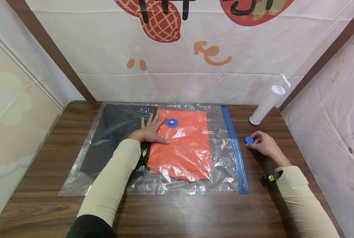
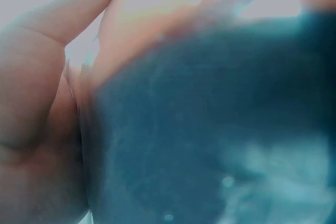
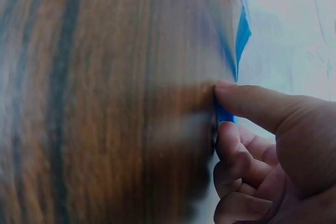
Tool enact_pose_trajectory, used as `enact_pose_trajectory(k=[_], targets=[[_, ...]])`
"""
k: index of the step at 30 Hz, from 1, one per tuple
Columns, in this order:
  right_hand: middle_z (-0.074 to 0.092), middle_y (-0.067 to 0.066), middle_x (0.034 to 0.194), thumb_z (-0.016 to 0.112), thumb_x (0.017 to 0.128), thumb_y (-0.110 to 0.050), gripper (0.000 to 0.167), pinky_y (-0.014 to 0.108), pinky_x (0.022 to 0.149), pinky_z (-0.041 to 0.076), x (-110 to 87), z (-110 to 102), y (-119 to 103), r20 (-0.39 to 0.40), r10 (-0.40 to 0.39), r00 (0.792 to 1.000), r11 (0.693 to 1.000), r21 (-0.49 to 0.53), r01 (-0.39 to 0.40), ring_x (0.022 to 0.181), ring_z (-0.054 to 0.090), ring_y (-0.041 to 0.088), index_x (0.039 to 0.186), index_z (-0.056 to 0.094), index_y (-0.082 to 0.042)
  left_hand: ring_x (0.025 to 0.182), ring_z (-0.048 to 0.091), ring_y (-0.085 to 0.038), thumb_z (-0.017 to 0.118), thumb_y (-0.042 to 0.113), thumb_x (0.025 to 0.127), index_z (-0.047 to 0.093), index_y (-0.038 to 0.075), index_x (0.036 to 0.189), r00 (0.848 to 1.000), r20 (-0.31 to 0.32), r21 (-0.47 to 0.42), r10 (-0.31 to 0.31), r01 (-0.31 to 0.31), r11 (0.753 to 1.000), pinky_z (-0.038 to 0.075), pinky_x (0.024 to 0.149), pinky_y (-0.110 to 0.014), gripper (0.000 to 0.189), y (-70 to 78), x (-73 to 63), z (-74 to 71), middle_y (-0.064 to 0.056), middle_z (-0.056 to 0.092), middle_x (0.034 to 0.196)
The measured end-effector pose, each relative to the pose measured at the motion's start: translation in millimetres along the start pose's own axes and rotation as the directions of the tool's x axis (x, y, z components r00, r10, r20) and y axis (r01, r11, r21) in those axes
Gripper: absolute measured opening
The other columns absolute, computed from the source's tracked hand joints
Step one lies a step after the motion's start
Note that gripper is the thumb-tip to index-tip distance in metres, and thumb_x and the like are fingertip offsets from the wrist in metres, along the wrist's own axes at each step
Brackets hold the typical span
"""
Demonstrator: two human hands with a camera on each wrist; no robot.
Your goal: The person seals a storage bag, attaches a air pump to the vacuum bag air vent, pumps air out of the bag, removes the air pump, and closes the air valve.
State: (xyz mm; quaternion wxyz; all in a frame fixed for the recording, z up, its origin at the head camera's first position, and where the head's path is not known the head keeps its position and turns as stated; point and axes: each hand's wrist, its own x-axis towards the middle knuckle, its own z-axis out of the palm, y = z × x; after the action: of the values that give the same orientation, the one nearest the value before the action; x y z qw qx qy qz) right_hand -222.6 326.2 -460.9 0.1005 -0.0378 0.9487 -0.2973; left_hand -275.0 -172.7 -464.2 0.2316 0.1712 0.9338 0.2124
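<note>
A clear vacuum storage bag (image 1: 220, 148) lies flat on the table, with folded black cloth (image 1: 117, 125) and folded orange cloth (image 1: 183, 145) inside. Spread fingers of my left hand (image 1: 149, 130) rest on the bag where the two cloths meet, beside its round blue valve (image 1: 171, 122). Its palm edge fills part of the blurred left wrist view. To the right of the bag, my right hand (image 1: 264, 144) pinches a round blue valve cap (image 1: 249, 140) between thumb and fingers, low at the tabletop. The cap (image 3: 224, 114) shows between thumb and fingertip in the right wrist view.
A white hand pump (image 1: 266, 104) stands upright at the table's back right, just beyond my right hand. The blue zip strip (image 1: 235, 148) runs along the bag's right edge. Printed cloth walls (image 1: 177, 59) enclose the wooden table (image 1: 195, 215) at the back and sides.
</note>
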Motion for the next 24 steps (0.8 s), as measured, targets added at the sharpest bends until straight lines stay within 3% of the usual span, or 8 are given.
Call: enact_pose_trajectory(k=[17,24], targets=[[0.061,0.009,0.08,0.079,0.091,-0.021,0.044,0.033,0.064,0.044,2.1,7.2,-0.5,-0.004,0.0,1.0,1.0,0.013,0.0,0.071,0.055,0.021,0.117,0.056,0.004,0.151,-0.025,-0.038,0.078,0.059,0.082,0.005,0.02,0.165,1.0,-0.006,-0.008,-0.01,0.01,1.0,-0.023,0.112,-0.066,0.117,0.4,-2.5,2.0,-0.015,-0.016,0.168],[0.065,0.009,0.083,0.075,0.094,-0.036,0.057,0.033,0.066,0.046,0.3,-7.7,-2.9,-0.019,0.016,1.0,0.999,0.038,-0.016,0.073,0.057,0.019,0.126,0.054,0.006,0.151,-0.025,-0.037,0.077,0.06,0.083,0.004,0.021,0.165,1.0,-0.003,0.007,-0.001,0.001,1.0,-0.022,0.112,-0.066,0.117,0.0,-0.1,1.9,-0.015,-0.017,0.168]])
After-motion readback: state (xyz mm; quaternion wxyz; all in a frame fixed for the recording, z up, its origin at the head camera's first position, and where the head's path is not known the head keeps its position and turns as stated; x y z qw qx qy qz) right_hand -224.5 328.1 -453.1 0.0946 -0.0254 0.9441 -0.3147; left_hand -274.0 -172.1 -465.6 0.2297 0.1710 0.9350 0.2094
